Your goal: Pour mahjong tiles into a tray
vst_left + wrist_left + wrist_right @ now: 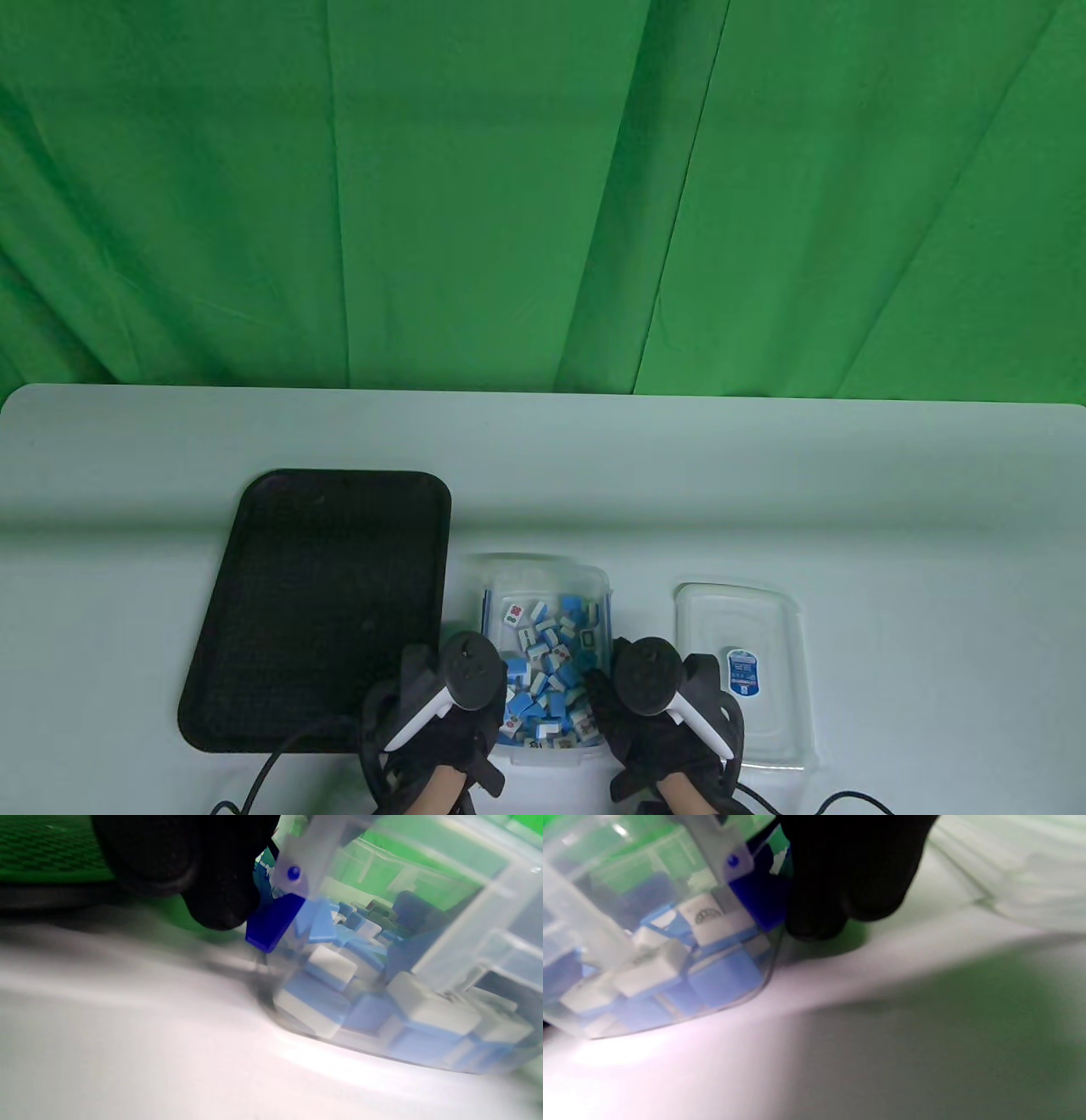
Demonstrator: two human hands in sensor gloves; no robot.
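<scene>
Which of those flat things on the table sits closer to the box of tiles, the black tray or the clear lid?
The black tray: its right edge almost touches the box, while the clear lid lies apart.

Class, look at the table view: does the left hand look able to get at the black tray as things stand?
Probably yes. The tray lies bare just left of the tile box, right beside the left hand, with nothing between them. That hand is at the box's side now.

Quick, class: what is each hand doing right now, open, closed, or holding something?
Left hand: at the left side of the clear box; grip cannot be told.
Right hand: at its right side; grip cannot be told.
</scene>
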